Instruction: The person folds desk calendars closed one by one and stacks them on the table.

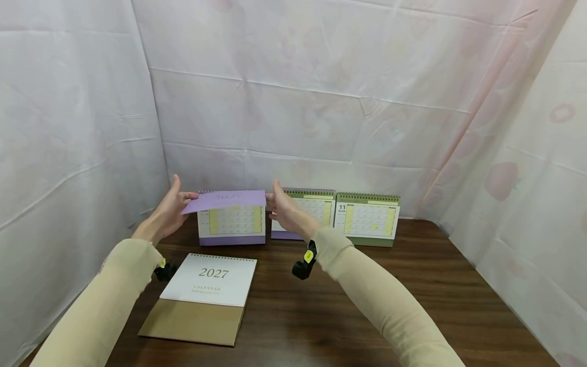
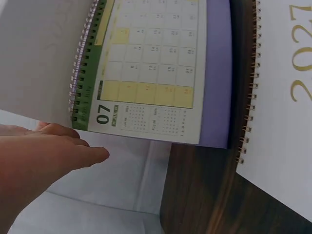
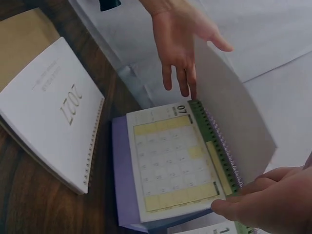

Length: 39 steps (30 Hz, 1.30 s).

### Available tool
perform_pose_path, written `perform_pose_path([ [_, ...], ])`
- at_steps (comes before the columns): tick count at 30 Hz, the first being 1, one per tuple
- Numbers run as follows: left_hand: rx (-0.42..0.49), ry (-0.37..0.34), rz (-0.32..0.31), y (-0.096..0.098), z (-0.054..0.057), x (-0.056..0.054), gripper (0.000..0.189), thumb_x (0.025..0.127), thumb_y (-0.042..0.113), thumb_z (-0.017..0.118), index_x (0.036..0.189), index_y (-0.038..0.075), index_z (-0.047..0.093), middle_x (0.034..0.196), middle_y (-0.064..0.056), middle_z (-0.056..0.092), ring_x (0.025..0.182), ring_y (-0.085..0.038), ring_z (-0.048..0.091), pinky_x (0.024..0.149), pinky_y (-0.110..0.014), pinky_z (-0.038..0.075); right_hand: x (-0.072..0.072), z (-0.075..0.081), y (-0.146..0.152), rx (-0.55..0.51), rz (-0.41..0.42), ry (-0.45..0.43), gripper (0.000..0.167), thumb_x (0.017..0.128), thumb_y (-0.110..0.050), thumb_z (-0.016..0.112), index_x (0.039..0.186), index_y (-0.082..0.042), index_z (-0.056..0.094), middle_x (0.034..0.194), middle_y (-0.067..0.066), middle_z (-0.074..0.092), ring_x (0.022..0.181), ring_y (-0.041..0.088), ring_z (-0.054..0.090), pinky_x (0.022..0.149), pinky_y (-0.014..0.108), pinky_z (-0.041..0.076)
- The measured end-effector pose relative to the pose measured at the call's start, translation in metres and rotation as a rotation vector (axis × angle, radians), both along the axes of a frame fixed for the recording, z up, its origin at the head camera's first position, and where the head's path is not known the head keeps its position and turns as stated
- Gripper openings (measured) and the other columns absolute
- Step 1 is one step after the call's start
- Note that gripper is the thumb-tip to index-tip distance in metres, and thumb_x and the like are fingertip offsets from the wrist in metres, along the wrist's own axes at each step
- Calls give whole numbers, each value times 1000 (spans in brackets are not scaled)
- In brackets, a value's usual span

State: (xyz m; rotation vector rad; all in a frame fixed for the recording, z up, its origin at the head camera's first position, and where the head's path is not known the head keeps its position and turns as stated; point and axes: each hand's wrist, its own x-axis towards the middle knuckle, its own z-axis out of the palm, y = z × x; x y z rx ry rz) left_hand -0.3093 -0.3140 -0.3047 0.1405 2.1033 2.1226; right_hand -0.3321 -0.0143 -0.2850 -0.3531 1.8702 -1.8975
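A purple desk calendar stands at the back left of the table, its page marked 07 facing forward. Its purple cover is raised and juts forward over the top of that page. My left hand is at the cover's left end, thumb up and fingers straight, with the fingertips at the edge. At the right end is my right hand, thumb also up, its straight fingers along the side by the spiral binding. Neither hand's fingers are curled round the calendar.
To the right stand another purple-based calendar and a green calendar showing 11. Nearer on the dark wooden table is a white 2027 calendar on a tan stand. Pale cloth hangs behind and along both sides.
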Motion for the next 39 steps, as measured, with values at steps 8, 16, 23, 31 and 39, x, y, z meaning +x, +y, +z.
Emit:
perform_pose_path([
  [8,-112,-44,53,5,-16,1,108,83,83,3,144,-5,13,157,-30,2,144,-40,11,120,-56,-2,-2,-24,0,48,26,7,80,101,-60,9,153,2,15,162,15,9,151,32,6,122,49,11],
  [16,-162,-34,97,8,-31,0,106,88,78,4,143,-12,16,158,-29,-12,146,-35,-23,118,-54,-16,-1,-43,-1,133,34,14,79,100,-61,10,155,-3,10,163,14,10,151,30,7,123,49,9],
  [23,-126,-35,128,9,-42,-2,95,93,72,6,134,-12,24,157,-29,-14,146,-34,-23,120,-52,-12,-2,-56,-4,183,-19,51,76,101,-60,11,156,-8,11,162,12,14,151,30,11,123,47,8],
  [31,-46,-37,195,19,-40,-4,80,101,56,9,152,-3,-7,158,-22,-17,148,-36,-12,122,-49,0,-11,-62,-10,231,-123,138,77,97,-67,16,156,-17,16,163,6,15,148,35,21,121,48,16],
  [39,-70,-15,227,30,-47,-10,68,100,54,0,152,14,-18,159,-4,-23,147,-25,-20,122,-45,-8,-21,-72,-21,115,-184,105,70,101,-58,22,155,-14,17,163,7,15,148,35,21,122,48,16],
])
